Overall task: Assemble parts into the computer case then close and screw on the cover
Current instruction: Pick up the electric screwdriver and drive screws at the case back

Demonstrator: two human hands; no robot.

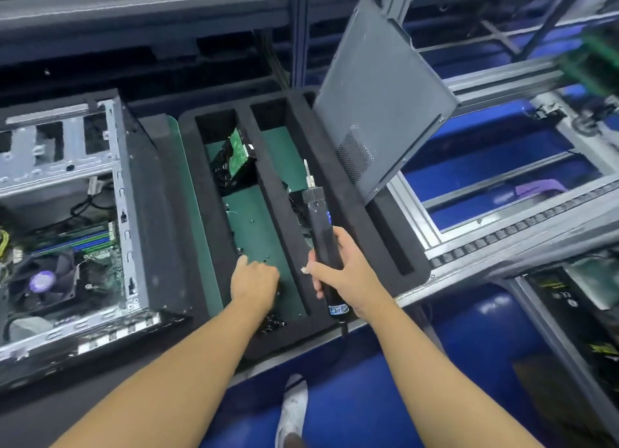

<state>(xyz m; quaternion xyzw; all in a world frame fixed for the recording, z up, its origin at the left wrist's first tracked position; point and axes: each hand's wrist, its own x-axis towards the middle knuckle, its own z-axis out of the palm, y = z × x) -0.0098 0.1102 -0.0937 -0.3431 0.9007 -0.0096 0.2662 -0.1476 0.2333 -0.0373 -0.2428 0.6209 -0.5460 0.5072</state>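
Of the two hands, the left hand [254,280] is knuckles-up with its fingers curled down onto the floor of a tray compartment. Its fingertips are hidden, so I cannot tell whether it pinches anything. The right hand [345,273] is clenched round a black screwdriver [320,233], whose bit points to 12 o'clock above the tray.

At 9 o'clock the computer case [67,213] lies open on its side on the desk [83,407], board, fan and cables showing. Its right wall runs close along a green mat [192,213], leaving only a narrow strip between the case and the tray. The black foam tray [288,193] sits at the centre, its near end close to the desk edge at 6 o'clock.

The tray's left compartment holds a hard drive [234,159] tilted at its 12 o'clock end. Loose screws [274,323] lie on its floor, heaped thickest at the 6 o'clock end just beside the left wrist. The middle compartment is mostly open green floor, with a dark part under the screwdriver that I cannot make out. The grey cover [385,105] stands tilted in the tray's right-hand slot, leaning toward 1 o'clock.

From 2 to 4 o'clock, metal rails [502,240] run beyond the tray. Past the desk edge at 6 o'clock are blue floor [368,397] and a shoe [294,404].
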